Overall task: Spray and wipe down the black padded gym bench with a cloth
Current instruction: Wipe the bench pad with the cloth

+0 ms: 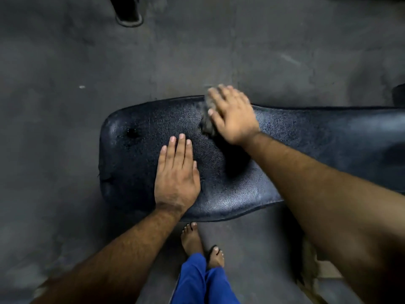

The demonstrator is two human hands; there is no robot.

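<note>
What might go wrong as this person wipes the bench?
The cloth under the right hand is at the far edge of the bench and might slip off. Wiping leftward, it may catch the dark hole in the padding. The left hand, flat on the glossy pad, could slide.

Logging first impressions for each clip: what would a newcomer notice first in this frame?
The black padded bench spans the middle of the view, its textured cover glossy in patches. The right hand presses a grey cloth flat near the bench's far edge, slightly blurred, while the left hand lies flat on the pad nearer the person. Below, the person's feet and blue trousers show against the grey floor.
</note>
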